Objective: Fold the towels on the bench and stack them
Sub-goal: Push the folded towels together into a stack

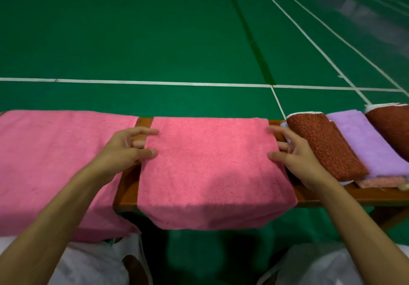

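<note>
A folded pink towel (210,169) lies across the middle of the wooden bench (127,187), its near end hanging over the front edge. My left hand (126,149) is at the towel's left edge, fingers spread, thumb and fingertips touching the cloth. At the right edge, my right hand (296,158) has its fingers spread and its thumb resting on the towel. A larger pink towel (55,165) lies spread over the bench on the left. On the right, a rust-red folded towel (325,145), a lilac towel (367,143) and another dark red towel (391,125) lie side by side.
Green court floor (177,41) with white lines stretches beyond the bench. A pale pink towel (380,182) peeks out under the right-hand pile. My knees in white cloth (93,262) are below the bench edge.
</note>
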`<action>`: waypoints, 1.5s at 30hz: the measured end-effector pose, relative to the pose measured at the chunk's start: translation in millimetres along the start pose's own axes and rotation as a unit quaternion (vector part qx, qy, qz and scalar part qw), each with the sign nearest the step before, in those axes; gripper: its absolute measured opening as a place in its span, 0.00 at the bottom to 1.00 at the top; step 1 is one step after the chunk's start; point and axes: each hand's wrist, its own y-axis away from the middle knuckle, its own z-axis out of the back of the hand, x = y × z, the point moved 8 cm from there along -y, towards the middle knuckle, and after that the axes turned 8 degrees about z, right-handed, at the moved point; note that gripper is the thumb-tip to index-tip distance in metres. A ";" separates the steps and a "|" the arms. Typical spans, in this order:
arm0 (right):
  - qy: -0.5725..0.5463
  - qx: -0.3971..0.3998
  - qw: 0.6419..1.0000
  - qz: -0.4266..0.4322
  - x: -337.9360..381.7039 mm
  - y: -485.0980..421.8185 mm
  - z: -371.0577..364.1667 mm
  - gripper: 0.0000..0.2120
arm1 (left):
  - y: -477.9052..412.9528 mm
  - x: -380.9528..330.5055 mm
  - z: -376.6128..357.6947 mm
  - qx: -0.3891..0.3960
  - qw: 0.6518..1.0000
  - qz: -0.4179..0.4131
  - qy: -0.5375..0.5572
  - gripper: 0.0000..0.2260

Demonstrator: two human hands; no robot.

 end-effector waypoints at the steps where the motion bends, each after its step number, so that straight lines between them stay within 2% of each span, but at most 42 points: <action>1: 0.005 -0.002 1.000 0.003 -0.5 0.5 1.9 0.25 | 0.3 1.6 5.2 -0.006 1.000 -0.004 -0.009 0.20; 4: 0.009 -0.042 0.999 0.009 -0.5 2.9 7.7 0.20 | 5.7 1.0 15.0 -0.044 0.998 -0.020 -0.046 0.15; 7: 0.030 -0.072 0.997 0.023 5.8 5.3 6.8 0.21 | 11.6 -2.1 18.6 -0.082 0.994 -0.037 -0.068 0.13; 12: 0.118 -0.097 0.988 0.036 20.7 7.6 13.8 0.19 | 20.6 -7.4 35.2 -0.168 0.977 -0.069 -0.109 0.11; 17: 0.263 -0.140 0.953 0.058 46.1 15.5 26.6 0.13 | 27.2 -12.9 40.3 -0.171 0.971 -0.082 -0.145 0.08; 21: 0.397 -0.173 0.898 0.074 65.8 23.8 29.8 0.10 | 30.1 -13.4 41.3 -0.169 0.970 -0.073 -0.162 0.05; 24: 0.452 -0.175 0.873 0.057 67.6 19.5 32.0 0.10 | 28.9 -13.8 41.0 -0.166 0.972 -0.072 -0.153 0.05; 26: 0.463 -0.160 0.871 0.041 61.6 13.9 35.1 0.10 | 25.4 -12.1 41.4 -0.161 0.977 -0.059 -0.130 0.04; 28: 0.394 -0.145 0.907 0.037 55.7 9.5 34.0 0.07 | 19.6 -11.4 42.3 -0.150 0.984 -0.039 -0.090 0.05; 30: 0.202 -0.145 0.969 -0.003 47.0 2.7 26.6 0.07 | 12.0 -12.6 40.4 -0.122 0.992 -0.012 -0.036 0.05; 32: 0.023 -0.143 0.987 -0.061 38.6 -10.5 11.8 0.08 | 2.1 -13.9 34.2 -0.082 0.996 0.013 0.016 0.06; 34: -0.060 -0.147 0.984 -0.081 36.3 -31.3 0.5 0.08 | -9.5 -23.2 28.8 -0.069 0.996 0.015 0.058 0.05; 36: -0.112 -0.166 0.978 -0.056 42.9 -54.0 -4.1 0.10 | -23.9 -41.6 29.1 -0.072 0.991 -0.034 0.104 0.02; 38: -0.152 -0.189 0.970 0.015 61.4 -76.4 0.6 0.11 | -34.3 -70.5 40.8 -0.102 0.974 -0.130 0.152 0.09; 41: -0.174 -0.217 0.941 0.191 113.7 -91.1 23.3 0.07 | -24.8 -111.9 56.6 -0.091 0.931 -0.273 0.223 0.08; 43: -0.196 -0.203 0.919 0.276 144.7 -83.7 36.1 0.05 | -7.5 -128.7 61.4 -0.057 0.911 -0.323 0.250 0.07; 45: -0.216 -0.185 0.910 0.302 156.7 -69.8 40.8 0.05 | 7.2 -130.0 64.1 -0.048 0.907 -0.341 0.243 0.07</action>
